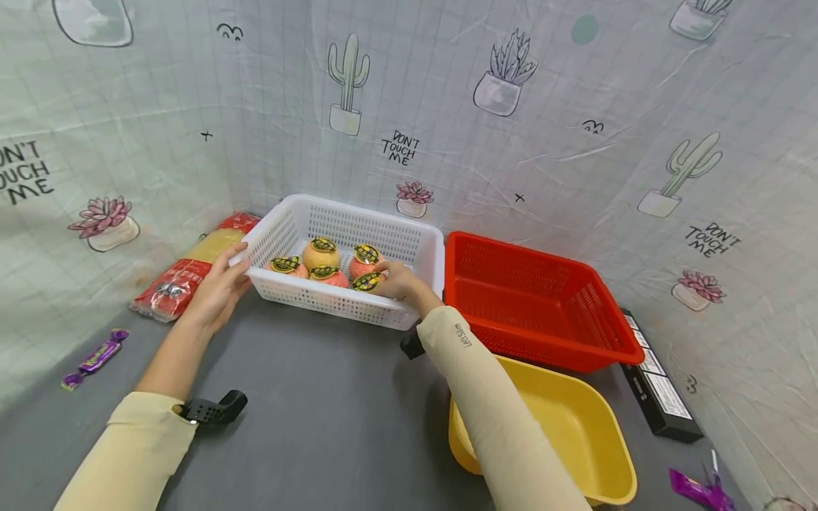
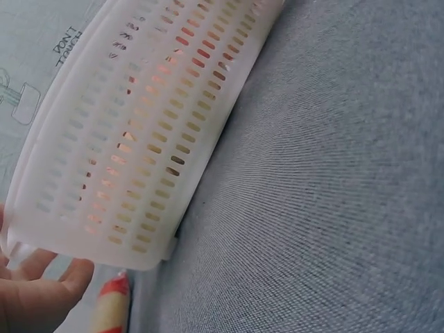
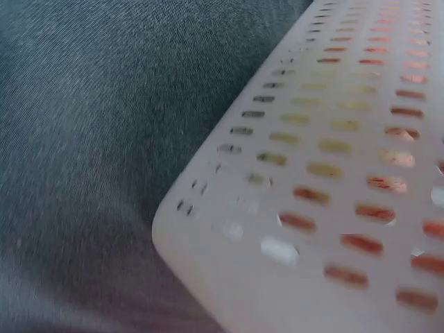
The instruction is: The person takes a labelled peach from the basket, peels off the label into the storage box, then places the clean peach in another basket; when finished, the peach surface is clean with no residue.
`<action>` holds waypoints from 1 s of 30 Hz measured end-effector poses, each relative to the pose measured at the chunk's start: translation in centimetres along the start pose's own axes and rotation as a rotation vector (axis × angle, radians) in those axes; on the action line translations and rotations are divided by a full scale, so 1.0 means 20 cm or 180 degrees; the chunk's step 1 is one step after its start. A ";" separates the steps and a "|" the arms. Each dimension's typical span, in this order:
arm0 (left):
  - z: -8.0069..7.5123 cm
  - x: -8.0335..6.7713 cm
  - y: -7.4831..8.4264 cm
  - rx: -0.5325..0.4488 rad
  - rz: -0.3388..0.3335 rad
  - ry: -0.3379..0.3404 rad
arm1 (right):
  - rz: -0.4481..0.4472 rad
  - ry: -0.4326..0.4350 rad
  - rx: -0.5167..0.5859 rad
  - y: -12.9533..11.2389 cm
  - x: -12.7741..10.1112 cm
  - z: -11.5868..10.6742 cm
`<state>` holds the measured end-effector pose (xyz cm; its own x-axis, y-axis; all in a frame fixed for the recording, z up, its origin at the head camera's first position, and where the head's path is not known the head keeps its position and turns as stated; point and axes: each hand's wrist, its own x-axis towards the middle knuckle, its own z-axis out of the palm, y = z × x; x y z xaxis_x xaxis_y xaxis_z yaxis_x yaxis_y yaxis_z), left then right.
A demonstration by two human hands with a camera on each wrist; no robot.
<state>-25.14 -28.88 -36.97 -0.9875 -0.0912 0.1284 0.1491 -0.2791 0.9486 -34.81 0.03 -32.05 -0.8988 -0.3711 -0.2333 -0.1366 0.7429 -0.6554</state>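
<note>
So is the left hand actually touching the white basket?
Touching. In the head view the left hand has its thumb lying over the near-left corner rim of the white basket, and the left wrist view shows its fingers right under that corner.

A white slotted plastic basket (image 1: 409, 245) sits upright on the grey table, at twelve o'clock from the person. Inside it five round orange-pink fruits (image 1: 322, 254) with black-and-yellow stickers cluster together, the nearest (image 1: 367, 282) at its front wall.
</note>
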 end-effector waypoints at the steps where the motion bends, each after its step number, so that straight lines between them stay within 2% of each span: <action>1: 0.00 0.00 0.00 -0.0041 0.0000 0.0058 | 0.0017 0.0038 0.0077 0.00 -0.01 -0.01; 3: 0.00 0.00 0.01 0.0046 -0.0019 0.0087 | 0.0032 0.0128 0.0265 -0.01 -0.04 -0.04; 5: 0.00 0.00 0.02 0.0266 -0.0041 0.0119 | -0.0022 0.0229 0.0498 -0.01 -0.08 -0.07; 8: 0.02 0.01 0.04 0.0810 -0.0052 0.0122 | -0.0197 0.0415 0.0775 -0.03 -0.15 -0.13; 10: 0.03 0.00 0.05 0.1231 -0.0023 0.0171 | -0.0310 0.0534 0.0833 -0.04 -0.20 -0.17; 12: 0.03 -0.01 0.05 0.1506 0.0025 0.0201 | -0.0386 0.0630 0.0837 -0.05 -0.27 -0.20; 16: 0.02 -0.02 0.05 0.1685 0.0094 0.0188 | -0.0577 0.0673 0.0870 -0.06 -0.42 -0.22; 20: 0.01 -0.03 0.05 0.1684 0.0113 0.0052 | -0.0770 0.0514 0.0938 -0.03 -0.59 -0.19; 26: 0.02 -0.08 0.12 0.1967 -0.0002 -0.0172 | -0.1019 0.0056 0.0687 0.03 -0.82 -0.05; 28: 0.03 -0.13 0.16 0.2200 -0.0026 -0.0106 | -0.1097 -0.0139 0.0583 0.04 -0.87 0.02; 30: 0.06 -0.18 0.19 0.2428 0.0120 0.0116 | -0.1127 -0.0264 0.0427 0.06 -0.91 0.08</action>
<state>-21.10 -28.55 -33.48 -0.9782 -0.1227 0.1676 0.0933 0.4612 0.8823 -17.90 6.76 -29.68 -0.7683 -0.6394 -0.0295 -0.3717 0.4832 -0.7927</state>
